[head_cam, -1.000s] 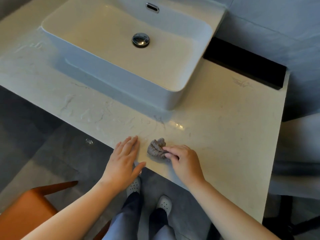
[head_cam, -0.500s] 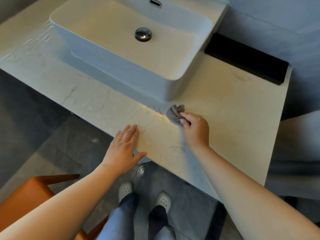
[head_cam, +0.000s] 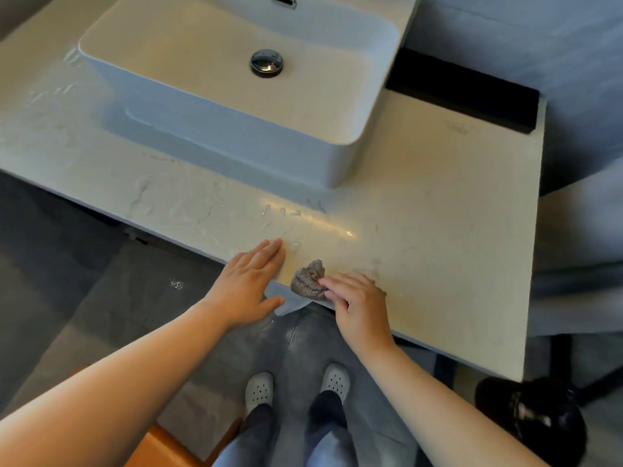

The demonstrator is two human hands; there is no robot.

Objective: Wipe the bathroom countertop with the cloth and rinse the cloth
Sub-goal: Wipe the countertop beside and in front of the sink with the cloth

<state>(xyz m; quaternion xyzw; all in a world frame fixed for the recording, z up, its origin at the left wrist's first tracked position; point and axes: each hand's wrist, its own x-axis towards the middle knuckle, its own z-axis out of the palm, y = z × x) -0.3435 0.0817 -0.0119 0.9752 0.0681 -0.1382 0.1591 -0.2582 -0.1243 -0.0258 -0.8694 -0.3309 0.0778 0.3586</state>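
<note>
Countertop [head_cam: 438, 203]: pale marble-look slab with grey veining, running across your view. Wet smears and streaks glisten on the stretch in front of the basin, with a bright glare line beside them.

Cloth [head_cam: 308, 280]: small grey rag, bunched into a wad, lying on the countertop at its near edge, just to the right of your left hand.

Right hand [head_cam: 359, 306]: palm down at the near edge, fingers curled, fingertips pressed onto the right side of the cloth. You pin the wad against the stone; whether the thumb closes under it cannot be told.

Left hand [head_cam: 251, 284]: flat and spread, fingers straight and together, thumb out to the side. It grips nothing. The fingers lie on the countertop edge and the heel overhangs the floor; it sits just beside the cloth, not touching it.

Vessel sink [head_cam: 344, 160]: white rectangular basin standing on the countertop, well behind both hands. A chrome drain stopper [head_cam: 266, 63] sits in its floor, and an overflow slot [head_cam: 284, 0] shows at the top of the view.

Black recess [head_cam: 465, 91]: dark strip along the wall to the right of the sink.

Floor [head_cam: 101, 298]: grey tile below the counter, where your white perforated clogs [head_cam: 333, 380] stand.

Orange seat [head_cam: 161, 446]: corner visible low between your arms.
</note>
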